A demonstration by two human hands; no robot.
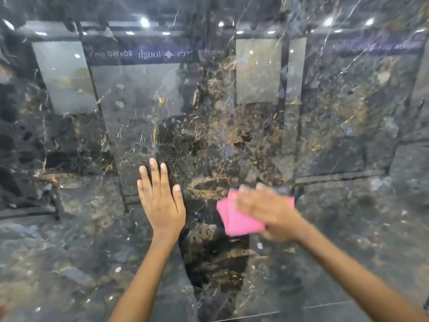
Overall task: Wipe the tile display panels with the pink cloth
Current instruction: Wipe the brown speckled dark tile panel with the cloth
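Fingers (155, 175) of the left hand (161, 205) are straight and slightly spread, laid flat against the glossy dark marble tile panel (232, 135), holding nothing. To its right, the right hand (270, 211) is blurred; it lies over the pink cloth (234, 220) and presses it to the same panel, but the blur hides whether its fingers curl around the cloth or lie flat on it. The cloth looks folded, with pink edges showing left of and below the hand and a strip past its far side. Both bare forearms reach up from the lower edge of the view. The panel is dark with brown and gold veining, and its polish mirrors ceiling lights (144, 21), pale tile samples and a purple banner (144, 55) with reversed lettering.
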